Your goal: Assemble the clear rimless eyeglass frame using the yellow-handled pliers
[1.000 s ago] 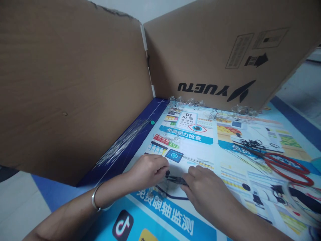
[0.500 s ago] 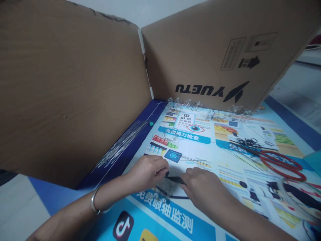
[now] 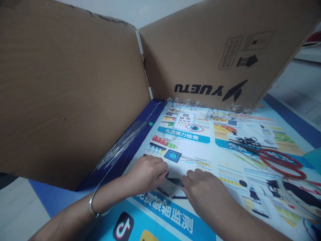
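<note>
My left hand [image 3: 149, 172] is closed, fingers pinched at the near end of a dark narrow strip [image 3: 175, 181]. My right hand [image 3: 204, 189] is closed around the other end of that strip, so it spans the short gap between the hands. What exactly the strip is I cannot make out; it is partly hidden by my fingers. Just below it, between the hands, hangs or lies a small cluster of clear beads [image 3: 167, 197] with thin dark parts, blurred. A silver bangle [image 3: 92, 204] circles my left wrist.
Red-handled scissors [image 3: 281, 162] lie at the right, beside a pile of black elastic bands [image 3: 247, 142]. Thin wires [image 3: 120, 147] are bundled along the left cardboard panel [image 3: 70, 100]. Clear beaded pieces [image 3: 185, 103] line the foot of the back cardboard panel [image 3: 195, 57].
The bead cluster below my hands has shifted slightly right. The dark strip has changed its angle a little and shows less clearly. Both hands stay nearly in place.
</note>
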The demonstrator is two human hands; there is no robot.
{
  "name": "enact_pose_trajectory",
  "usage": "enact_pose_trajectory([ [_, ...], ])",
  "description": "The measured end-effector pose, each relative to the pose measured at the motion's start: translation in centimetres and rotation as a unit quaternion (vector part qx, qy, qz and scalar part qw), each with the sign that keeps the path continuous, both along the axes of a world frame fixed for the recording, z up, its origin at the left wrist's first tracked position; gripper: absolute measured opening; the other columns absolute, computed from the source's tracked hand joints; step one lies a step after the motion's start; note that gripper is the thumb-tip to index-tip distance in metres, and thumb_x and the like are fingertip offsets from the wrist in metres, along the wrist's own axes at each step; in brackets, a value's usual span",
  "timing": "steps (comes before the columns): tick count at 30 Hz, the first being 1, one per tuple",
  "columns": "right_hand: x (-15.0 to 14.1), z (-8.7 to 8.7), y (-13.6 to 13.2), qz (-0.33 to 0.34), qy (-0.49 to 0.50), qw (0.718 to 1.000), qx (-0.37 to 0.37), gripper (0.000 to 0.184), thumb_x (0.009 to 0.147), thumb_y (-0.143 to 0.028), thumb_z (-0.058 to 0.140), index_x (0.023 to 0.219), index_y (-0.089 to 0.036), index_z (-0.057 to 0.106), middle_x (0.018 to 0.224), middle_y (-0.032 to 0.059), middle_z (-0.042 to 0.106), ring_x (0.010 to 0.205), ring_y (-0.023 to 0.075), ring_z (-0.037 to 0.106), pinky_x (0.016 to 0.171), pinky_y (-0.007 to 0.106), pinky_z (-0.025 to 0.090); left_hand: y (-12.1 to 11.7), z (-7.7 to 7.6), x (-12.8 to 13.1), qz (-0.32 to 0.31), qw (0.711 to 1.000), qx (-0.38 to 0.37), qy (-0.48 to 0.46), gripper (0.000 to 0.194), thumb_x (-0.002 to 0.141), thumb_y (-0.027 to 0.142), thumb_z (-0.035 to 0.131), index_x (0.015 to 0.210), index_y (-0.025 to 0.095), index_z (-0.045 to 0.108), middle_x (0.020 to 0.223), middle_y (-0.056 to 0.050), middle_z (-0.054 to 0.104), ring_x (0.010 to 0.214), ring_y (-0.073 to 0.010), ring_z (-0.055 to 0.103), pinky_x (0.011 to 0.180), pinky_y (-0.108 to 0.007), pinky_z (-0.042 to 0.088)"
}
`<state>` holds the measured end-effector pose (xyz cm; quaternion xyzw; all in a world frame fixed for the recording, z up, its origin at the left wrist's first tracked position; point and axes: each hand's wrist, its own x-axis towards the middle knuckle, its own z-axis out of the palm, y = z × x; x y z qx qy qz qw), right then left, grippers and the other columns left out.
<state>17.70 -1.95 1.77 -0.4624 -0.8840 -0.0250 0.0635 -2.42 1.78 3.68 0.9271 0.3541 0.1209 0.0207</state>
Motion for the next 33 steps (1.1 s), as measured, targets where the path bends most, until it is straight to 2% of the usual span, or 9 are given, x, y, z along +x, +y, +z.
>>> enact_pose_trajectory([
  [8, 0.32, -0.08, -0.56, 0.016, -0.003, 0.996, 0.088, 0.017, 0.063, -0.002, 0.062, 0.065, -0.018, 0.058, 0.061, 0.0009, 0.057, 0.057, 0.0185, 0.051, 0.050, 0.031, 0.022, 0.09, 0.16, -0.04, -0.025, 0.996, -0.066, -0.048, 0.011, 0.076, 0.009, 0.047, 0.073, 0.016, 0.055, 0.067, 0.001, 0.058, 0.061, -0.0116, 0.051, 0.056, -0.023, 0.035],
  [12, 0.49, -0.05, -0.65, 0.022, -0.003, 0.994, 0.104, 0.018, 0.063, -0.001, 0.059, 0.066, -0.018, 0.055, 0.061, 0.0013, 0.057, 0.057, 0.0179, 0.050, 0.050, 0.032, 0.023, 0.11, 0.36, 0.01, -0.042, 0.992, -0.090, -0.078, 0.012, 0.078, 0.008, 0.045, 0.076, 0.017, 0.053, 0.070, 0.000, 0.057, 0.064, -0.0117, 0.050, 0.057, -0.023, 0.036],
  [23, 0.64, -0.27, -0.63, 0.023, -0.004, 0.995, 0.097, 0.019, 0.063, -0.001, 0.059, 0.066, -0.019, 0.055, 0.061, 0.0006, 0.056, 0.056, 0.0170, 0.049, 0.050, 0.032, 0.024, 0.44, -0.06, -0.09, -0.057, 0.988, -0.132, -0.047, 0.011, 0.084, 0.012, 0.042, 0.084, 0.018, 0.051, 0.076, -0.001, 0.059, 0.071, -0.0132, 0.053, 0.067, -0.025, 0.041],
  [29, 0.59, -0.22, -0.68, 0.014, 0.010, 0.995, 0.095, 0.019, 0.059, -0.001, 0.063, 0.065, -0.018, 0.057, 0.061, 0.0002, 0.057, 0.057, 0.0160, 0.050, 0.051, 0.031, 0.023, 0.35, 0.47, 0.07, -0.024, 0.991, -0.129, 0.005, 0.012, 0.087, 0.016, 0.038, 0.080, 0.017, 0.047, 0.076, -0.002, 0.056, 0.070, -0.0146, 0.051, 0.066, -0.027, 0.039],
  [33, 0.61, -0.30, -0.65, 0.013, 0.016, 0.995, 0.099, 0.019, 0.059, -0.002, 0.064, 0.064, -0.019, 0.056, 0.060, 0.0001, 0.056, 0.056, 0.0164, 0.049, 0.050, 0.031, 0.021, 0.25, 0.16, -0.02, -0.020, 0.989, -0.146, -0.002, 0.007, 0.086, 0.017, 0.041, 0.084, 0.018, 0.047, 0.080, -0.002, 0.057, 0.074, -0.0148, 0.052, 0.068, -0.026, 0.040],
])
